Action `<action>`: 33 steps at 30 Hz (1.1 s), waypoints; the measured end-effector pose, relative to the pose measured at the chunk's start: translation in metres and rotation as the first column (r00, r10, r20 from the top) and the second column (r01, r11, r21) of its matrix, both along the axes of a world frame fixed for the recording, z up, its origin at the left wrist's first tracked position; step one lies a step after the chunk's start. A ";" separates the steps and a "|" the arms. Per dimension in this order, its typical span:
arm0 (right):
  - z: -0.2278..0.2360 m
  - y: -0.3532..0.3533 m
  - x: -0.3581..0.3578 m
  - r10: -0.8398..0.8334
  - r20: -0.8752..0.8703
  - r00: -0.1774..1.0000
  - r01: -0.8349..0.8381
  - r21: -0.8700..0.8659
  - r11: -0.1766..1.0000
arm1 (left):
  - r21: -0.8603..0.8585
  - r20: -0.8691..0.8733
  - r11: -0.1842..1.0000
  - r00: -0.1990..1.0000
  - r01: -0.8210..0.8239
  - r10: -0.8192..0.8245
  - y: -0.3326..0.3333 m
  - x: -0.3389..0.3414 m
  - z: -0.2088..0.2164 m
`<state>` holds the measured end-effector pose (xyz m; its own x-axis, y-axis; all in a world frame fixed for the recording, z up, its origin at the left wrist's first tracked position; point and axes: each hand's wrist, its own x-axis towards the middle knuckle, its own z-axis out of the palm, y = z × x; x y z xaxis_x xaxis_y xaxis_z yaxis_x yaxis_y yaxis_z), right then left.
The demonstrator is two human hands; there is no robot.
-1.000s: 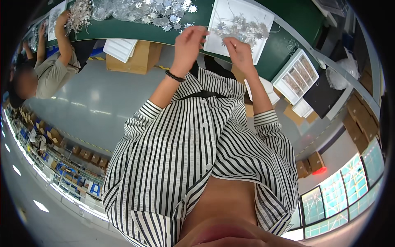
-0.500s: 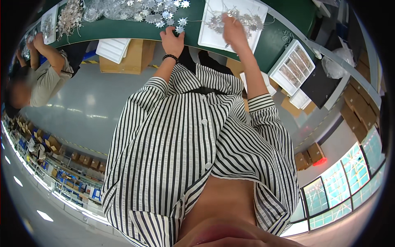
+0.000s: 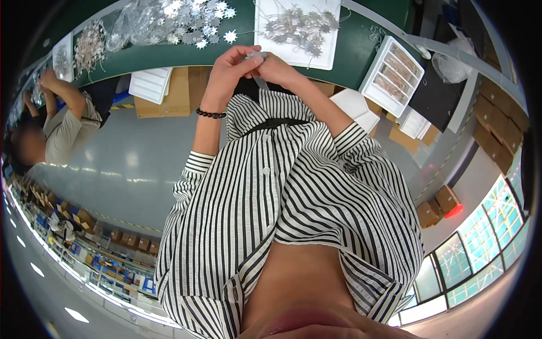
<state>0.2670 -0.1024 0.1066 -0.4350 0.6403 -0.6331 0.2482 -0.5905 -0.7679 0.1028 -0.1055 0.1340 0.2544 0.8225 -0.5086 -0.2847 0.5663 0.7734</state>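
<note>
My left hand [image 3: 227, 70], with a dark bead bracelet at its wrist, meets my right hand [image 3: 275, 69] in front of the green table's near edge. Both are closed, fingertips pressed round a small silvery star-shaped piece [image 3: 257, 55] that the fingers partly cover. A pale strip [image 3: 261, 83] hangs just under the hands; what it belongs to is unclear. Beyond the right hand lies a white tray [image 3: 330, 61] holding a heap of silver star-shaped pieces with thin wires [image 3: 302, 27]. Loose silver star-shaped pieces [image 3: 195, 22] are piled to its left.
On the right leans a compartmented white tray [image 3: 370, 95] with wired parts. A bundle of wired parts [image 3: 90, 48] lies at the table's left. White trays [image 3: 149, 82] rest on a cardboard box [image 3: 178, 96] below the edge. Another person [image 3: 68, 127] works at far left.
My left hand has come away from the loose star-shaped pieces, and my right hand has left the white tray. They now meet before the table around one small piece.
</note>
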 end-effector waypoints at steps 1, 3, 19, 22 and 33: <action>0.001 -0.003 0.002 0.016 -0.065 0.998 -0.008 0.120 0.993 | -0.001 0.001 1.000 1.000 0.017 -0.017 0.002 0.002 0.006; 0.001 -0.011 0.004 -0.030 -0.034 0.999 0.038 0.259 0.965 | 0.001 0.006 0.999 0.999 0.053 -0.053 0.007 0.004 0.013; 0.066 -0.005 0.038 -0.645 -0.132 0.753 0.640 0.373 0.671 | 0.055 -0.036 0.954 0.954 -0.295 0.297 0.031 0.035 0.049; 0.079 0.000 0.037 -0.619 -0.169 0.767 0.632 0.370 0.681 | 0.143 -0.173 0.953 0.941 -0.268 0.290 0.032 0.048 0.062; 0.094 0.007 0.027 -0.545 -0.146 0.825 0.555 0.385 0.737 | 0.473 -0.568 0.881 0.759 -0.014 0.318 0.018 0.056 0.076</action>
<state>0.2941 -0.0952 0.2011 0.0615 0.9618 -0.2667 -0.0439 -0.2644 -0.9634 0.1587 -0.0871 0.2096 -0.1495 0.9840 -0.0975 0.2793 0.1366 0.9505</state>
